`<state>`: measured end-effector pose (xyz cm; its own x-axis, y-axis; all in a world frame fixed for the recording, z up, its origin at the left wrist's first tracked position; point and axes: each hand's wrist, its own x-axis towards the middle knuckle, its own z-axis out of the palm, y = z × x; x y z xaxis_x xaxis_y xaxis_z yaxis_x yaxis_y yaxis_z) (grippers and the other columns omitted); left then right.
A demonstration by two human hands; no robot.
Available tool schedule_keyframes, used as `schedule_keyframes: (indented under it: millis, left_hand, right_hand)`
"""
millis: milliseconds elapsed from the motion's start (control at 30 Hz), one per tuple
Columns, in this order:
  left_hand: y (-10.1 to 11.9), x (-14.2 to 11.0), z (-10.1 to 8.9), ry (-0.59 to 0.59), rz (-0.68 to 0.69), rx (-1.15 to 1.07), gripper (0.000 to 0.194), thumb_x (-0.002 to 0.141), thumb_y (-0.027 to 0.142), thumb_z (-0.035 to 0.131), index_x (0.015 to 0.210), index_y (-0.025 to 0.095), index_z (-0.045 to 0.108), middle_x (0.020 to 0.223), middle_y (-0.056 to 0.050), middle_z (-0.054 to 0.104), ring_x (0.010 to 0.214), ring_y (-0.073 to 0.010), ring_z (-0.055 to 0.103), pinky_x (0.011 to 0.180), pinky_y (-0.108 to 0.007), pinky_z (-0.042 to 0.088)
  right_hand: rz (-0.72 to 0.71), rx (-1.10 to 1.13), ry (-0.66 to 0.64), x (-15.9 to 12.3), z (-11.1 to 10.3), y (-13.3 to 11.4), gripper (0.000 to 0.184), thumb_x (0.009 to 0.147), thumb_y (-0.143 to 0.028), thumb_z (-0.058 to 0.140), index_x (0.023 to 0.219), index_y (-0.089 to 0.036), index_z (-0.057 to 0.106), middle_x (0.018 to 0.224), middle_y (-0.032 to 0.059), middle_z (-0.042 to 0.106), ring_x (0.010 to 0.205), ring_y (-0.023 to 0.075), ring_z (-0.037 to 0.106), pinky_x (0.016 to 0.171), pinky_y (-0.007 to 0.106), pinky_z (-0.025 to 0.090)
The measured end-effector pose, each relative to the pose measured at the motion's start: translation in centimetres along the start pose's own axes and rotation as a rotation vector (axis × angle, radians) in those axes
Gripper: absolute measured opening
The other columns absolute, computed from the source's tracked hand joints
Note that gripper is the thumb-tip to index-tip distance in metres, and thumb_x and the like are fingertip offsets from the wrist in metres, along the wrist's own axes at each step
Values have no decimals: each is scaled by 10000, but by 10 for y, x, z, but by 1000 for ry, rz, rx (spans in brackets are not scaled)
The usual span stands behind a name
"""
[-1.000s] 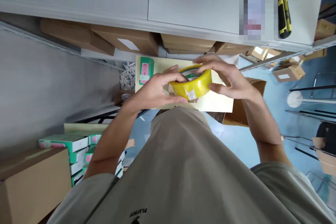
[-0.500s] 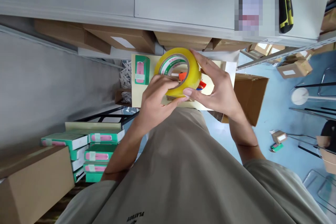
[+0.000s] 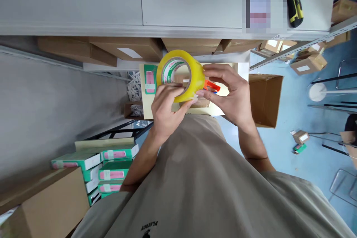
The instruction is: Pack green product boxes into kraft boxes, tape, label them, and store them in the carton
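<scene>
A roll of yellow packing tape (image 3: 197, 76) is held up over the table, its smooth, glossy band wound thick around a cardboard core (image 3: 168, 71) printed in green and white. The left hand (image 3: 166, 108) pinches the ring's near wall, fingers hooked into the hole and thumb against the outside. The right hand (image 3: 232, 95) stands half curled at the roll's right side, thumb and fingertips at its outer face; whether it grips firmly I cannot tell. A crinkled whitish scrap (image 3: 195, 97) shows by the thumb.

The flat, cream-coloured tabletop (image 3: 147, 111) bears a green box with a pink picture (image 3: 150, 79), at its left end. An open brown carton (image 3: 264, 100) stands off its right end. Beyond, a smooth grey shelf (image 3: 189, 0) carries a black-and-yellow utility knife (image 3: 295, 2); cartons sit beneath. Green boxes (image 3: 113, 174) are stacked at lower left, and the floor (image 3: 290, 119) is pale blue.

An orange plastic piece (image 3: 213, 86) is partly covered by the roll and right hand, so its kind is unclear. Brown cardboard (image 3: 200, 103) below the roll is mostly hidden. A pixelated patch (image 3: 259, 3) masks something beside the knife.
</scene>
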<state>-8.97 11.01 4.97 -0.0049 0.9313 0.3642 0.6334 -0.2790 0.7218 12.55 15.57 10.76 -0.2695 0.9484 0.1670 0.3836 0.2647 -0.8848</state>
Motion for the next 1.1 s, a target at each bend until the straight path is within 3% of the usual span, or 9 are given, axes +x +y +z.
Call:
schedule_keyframes:
  millis: [67,167,300,400,500,633,833,1100]
  left_hand:
    - [-2,-2,-1,39,18,21,303,987,497,843,1156,274,727,1103,-69,796,1144,-299,727,1063,-511,599]
    - [-4,-3,-2,88,41,31,228,1020,407,799,1189,273,726,1123,-70,793,1166,-299,732,1081,-529,594]
    - [-7,-4,-4,117,31,44,217,1005,325,792,1206,281,724,1116,-67,793,1179,-307,732,1100,-555,586]
    - [-9,-3,-5,150,66,30,212,996,284,787,1198,280,724,1116,-67,796,1166,-303,737,1094,-554,584]
    - [-12,-3,-6,166,85,31,199,993,276,785,1183,276,724,1105,-68,794,1159,-303,738,1083,-551,584]
    - [-16,-1,-6,144,56,-29,207,987,262,787,1185,280,726,1111,-69,786,1177,-311,725,1105,-565,560]
    - [-19,1,-7,221,113,18,126,1013,299,773,1124,283,715,1057,-56,788,1079,-282,730,1022,-520,585]
    - [-24,2,-7,214,137,84,108,1067,363,722,1128,275,738,1003,-57,802,1024,-263,752,963,-483,612]
  right_hand:
    - [17,-2,61,-6,10,-8,340,995,-504,866,1269,-311,807,1405,72,774,1290,277,767,1101,487,699]
    - [21,-24,100,-13,23,-20,234,1036,-442,822,1221,-299,808,1445,84,771,1323,282,762,1115,494,693]
    - [42,-57,127,-20,37,-32,227,1043,-393,810,1250,-302,801,1537,89,743,1366,305,759,1125,506,693]
    - [35,-101,169,-24,48,-35,160,1083,-320,734,1220,-308,815,1457,67,796,1362,302,771,1104,493,705]
    - [35,-161,215,-27,56,-36,172,1104,-277,677,1193,-310,821,1372,53,838,1331,298,791,1057,477,724]
    - [57,-177,250,-26,64,-37,205,1106,-260,660,1234,-307,813,1448,53,806,1220,271,837,1031,455,734]
    - [108,-133,314,-24,82,-36,205,1084,-235,664,1218,-294,808,1454,63,803,1249,277,825,1051,462,716]
    - [138,-332,167,-24,99,-26,228,1065,-245,697,1291,-255,723,1628,132,677,1127,302,845,855,410,715]
